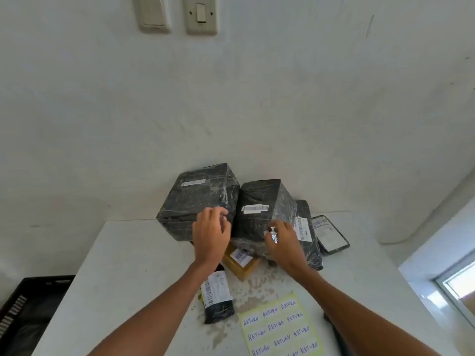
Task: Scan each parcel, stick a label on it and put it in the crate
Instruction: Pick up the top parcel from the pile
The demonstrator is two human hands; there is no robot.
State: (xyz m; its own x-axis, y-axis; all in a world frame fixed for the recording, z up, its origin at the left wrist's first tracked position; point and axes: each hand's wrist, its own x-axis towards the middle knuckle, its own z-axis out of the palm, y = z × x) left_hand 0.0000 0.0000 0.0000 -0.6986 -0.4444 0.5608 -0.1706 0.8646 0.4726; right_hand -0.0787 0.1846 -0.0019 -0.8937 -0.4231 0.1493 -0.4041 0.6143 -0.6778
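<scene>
White table (128,265) is full of unstickered parcels (218,296), barely started I'd say; left hand (212,232), right hand (281,240) flank black shrink-wrapped box (262,201), grip unclear.

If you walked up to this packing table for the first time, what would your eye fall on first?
The pile of black wrapped parcels at the back of the white table stands out first, with the left hand and right hand reaching onto it. Next comes the yellow sheet of RETURN labels near the front edge, and the black crate beside the table at lower left.
</scene>
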